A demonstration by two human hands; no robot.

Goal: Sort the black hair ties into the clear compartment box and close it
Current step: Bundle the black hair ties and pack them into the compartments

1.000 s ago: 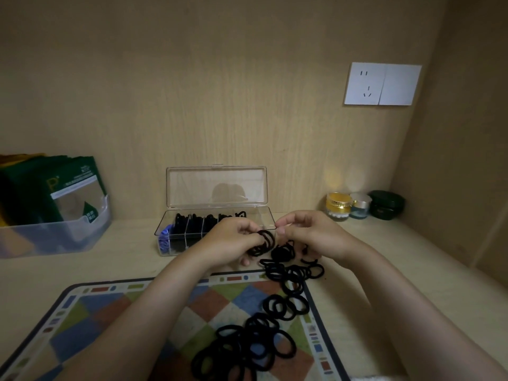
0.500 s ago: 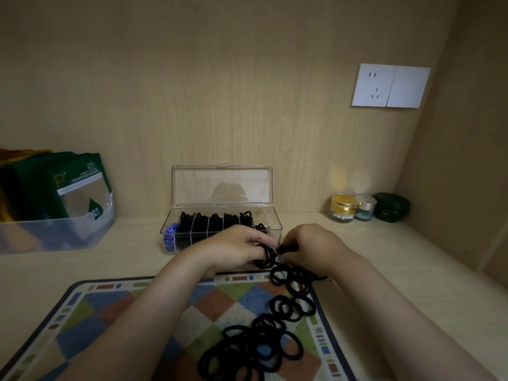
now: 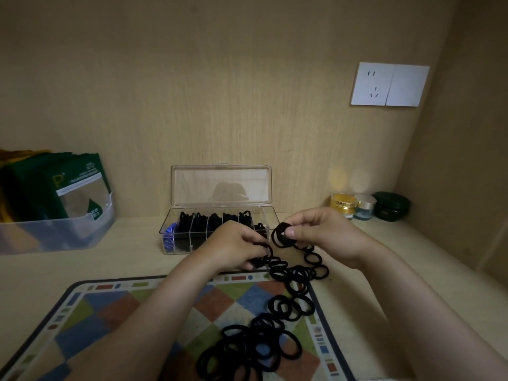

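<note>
The clear box [image 3: 217, 226] stands open by the wall, black ties in its slots. The left hand [image 3: 236, 247] grips, maybe, some ties by the mat [image 3: 115, 312]. The right hand [image 3: 320, 233] pinches a small bunch of ties [image 3: 280, 237]. More loose ties [image 3: 264, 339] trail below.

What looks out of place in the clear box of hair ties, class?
The leftmost compartment of the box holds something blue, while every other filled compartment holds black ties. What the blue thing is cannot be told. Nothing looks spilled or damaged.
</note>
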